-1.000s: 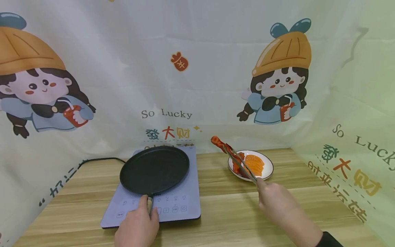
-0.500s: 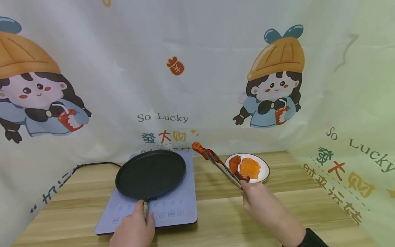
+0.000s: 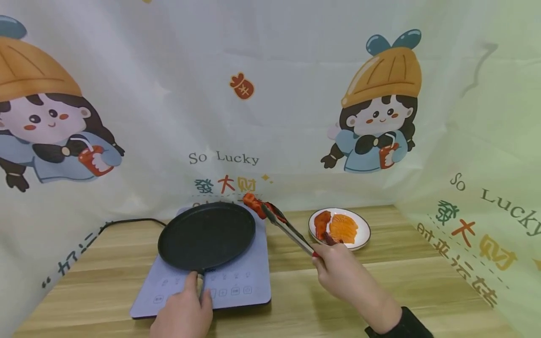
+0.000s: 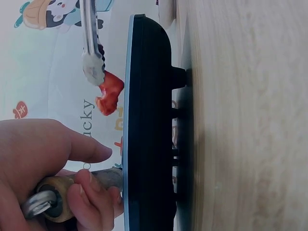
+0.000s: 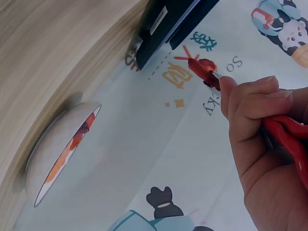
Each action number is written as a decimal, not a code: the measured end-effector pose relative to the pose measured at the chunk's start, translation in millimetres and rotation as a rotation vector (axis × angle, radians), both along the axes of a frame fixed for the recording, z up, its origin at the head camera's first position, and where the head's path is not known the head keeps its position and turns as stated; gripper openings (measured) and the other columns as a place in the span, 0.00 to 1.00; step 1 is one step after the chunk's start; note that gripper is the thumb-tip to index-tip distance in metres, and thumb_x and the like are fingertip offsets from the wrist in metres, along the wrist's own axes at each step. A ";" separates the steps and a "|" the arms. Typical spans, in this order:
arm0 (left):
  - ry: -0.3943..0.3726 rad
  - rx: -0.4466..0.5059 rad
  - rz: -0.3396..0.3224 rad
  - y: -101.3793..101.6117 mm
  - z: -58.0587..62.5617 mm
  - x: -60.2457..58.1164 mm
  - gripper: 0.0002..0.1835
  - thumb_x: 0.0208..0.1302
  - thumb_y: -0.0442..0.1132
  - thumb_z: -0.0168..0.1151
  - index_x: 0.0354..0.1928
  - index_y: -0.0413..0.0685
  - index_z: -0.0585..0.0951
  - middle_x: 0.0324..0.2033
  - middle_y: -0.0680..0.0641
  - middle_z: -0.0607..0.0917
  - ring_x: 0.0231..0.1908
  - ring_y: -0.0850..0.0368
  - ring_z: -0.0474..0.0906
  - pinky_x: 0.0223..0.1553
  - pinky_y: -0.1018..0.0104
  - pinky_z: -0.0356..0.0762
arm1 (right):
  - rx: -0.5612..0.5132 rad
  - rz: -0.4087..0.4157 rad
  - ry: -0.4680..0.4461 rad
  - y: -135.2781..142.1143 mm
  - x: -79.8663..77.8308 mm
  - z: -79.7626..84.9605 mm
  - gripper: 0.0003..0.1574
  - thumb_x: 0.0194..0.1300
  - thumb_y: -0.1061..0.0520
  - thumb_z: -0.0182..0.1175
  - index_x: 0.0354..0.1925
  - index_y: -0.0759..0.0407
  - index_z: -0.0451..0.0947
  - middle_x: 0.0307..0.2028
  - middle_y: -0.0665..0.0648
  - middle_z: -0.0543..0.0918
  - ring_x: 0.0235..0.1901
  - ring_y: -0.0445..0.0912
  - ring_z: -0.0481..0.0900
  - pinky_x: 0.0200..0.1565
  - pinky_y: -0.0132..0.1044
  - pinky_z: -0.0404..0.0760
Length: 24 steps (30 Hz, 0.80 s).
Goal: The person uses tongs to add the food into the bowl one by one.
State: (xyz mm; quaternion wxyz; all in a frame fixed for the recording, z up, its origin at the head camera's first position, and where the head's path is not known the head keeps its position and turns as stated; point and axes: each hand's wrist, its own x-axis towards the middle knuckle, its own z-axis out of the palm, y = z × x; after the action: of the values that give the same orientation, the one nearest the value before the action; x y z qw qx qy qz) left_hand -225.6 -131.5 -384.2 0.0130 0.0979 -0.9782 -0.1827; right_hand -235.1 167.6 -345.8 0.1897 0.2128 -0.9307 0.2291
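Note:
My left hand (image 3: 181, 310) grips the frying pan's handle (image 3: 200, 285), seen end-on with its metal hanging ring (image 4: 39, 204) in the left wrist view. The flat black frying pan (image 3: 207, 234) sits on a pale induction cooker (image 3: 253, 281). With my right hand (image 3: 344, 272) I hold metal tongs (image 3: 291, 232), whose red handles (image 5: 291, 139) lie in the palm. Between the tongs' tips is a glossy red-orange piece of food (image 3: 254, 205) with a darker part. It hangs in the air by the pan's right rim, overlapping the cooker's far corner in the head view.
To the right stands a white plate (image 3: 364, 234) with a dark rim. It bears orange slices (image 3: 343, 228) and reddish food (image 3: 322, 223). A black cord (image 3: 131, 219) runs left from the cooker. Printed cloth (image 3: 291, 117) encloses the wooden table (image 3: 291, 300) behind and at the sides.
My right hand has carried the tongs and red food leftward, from in front of the plate to the pan's right edge. The left hand stays on the pan handle.

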 end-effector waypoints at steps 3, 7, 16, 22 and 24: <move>0.008 -0.001 -0.008 0.7 1.8 -0.2 0.32 0.67 0.51 0.55 0.67 0.42 0.64 0.35 0.34 0.83 0.25 0.41 0.80 0.22 0.45 0.74 | -0.002 0.008 0.006 -0.5 -1.4 0.2 0.09 0.62 0.66 0.61 0.25 0.59 0.75 0.15 0.45 0.67 0.14 0.37 0.63 0.18 0.29 0.66; -0.005 -0.004 -0.002 2.2 3.1 -0.5 0.32 0.67 0.51 0.56 0.67 0.42 0.64 0.36 0.34 0.83 0.27 0.41 0.80 0.24 0.44 0.74 | -0.014 0.016 -0.010 -3.8 -3.8 1.9 0.10 0.62 0.65 0.60 0.24 0.59 0.74 0.14 0.45 0.63 0.14 0.36 0.59 0.17 0.29 0.61; -0.018 -0.008 0.012 2.9 2.2 -0.5 0.33 0.67 0.52 0.56 0.67 0.42 0.64 0.37 0.33 0.83 0.28 0.40 0.80 0.24 0.43 0.74 | -0.108 0.080 -0.120 -20.8 -11.1 -1.3 0.14 0.65 0.64 0.58 0.23 0.54 0.73 0.13 0.43 0.63 0.11 0.34 0.59 0.17 0.27 0.58; -0.009 -0.001 0.007 2.0 1.8 0.0 0.33 0.67 0.52 0.56 0.67 0.41 0.63 0.36 0.33 0.83 0.27 0.41 0.80 0.23 0.44 0.74 | -0.316 0.127 -0.345 -33.1 -15.9 -5.0 0.08 0.68 0.64 0.55 0.32 0.59 0.79 0.13 0.48 0.72 0.11 0.38 0.68 0.13 0.28 0.64; -0.012 -0.004 0.011 2.0 1.5 -0.2 0.33 0.67 0.52 0.56 0.67 0.41 0.64 0.36 0.33 0.83 0.27 0.41 0.80 0.24 0.43 0.75 | -0.368 0.132 -0.401 -35.9 -17.4 -6.7 0.08 0.69 0.65 0.55 0.33 0.60 0.80 0.14 0.49 0.73 0.11 0.38 0.68 0.13 0.28 0.65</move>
State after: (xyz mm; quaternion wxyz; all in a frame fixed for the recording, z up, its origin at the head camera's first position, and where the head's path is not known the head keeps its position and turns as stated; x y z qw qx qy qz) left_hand -225.8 -129.5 -382.6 0.0084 0.1046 -0.9781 -0.1800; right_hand -252.5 131.8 -352.4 0.0219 0.1853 -0.8765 0.4438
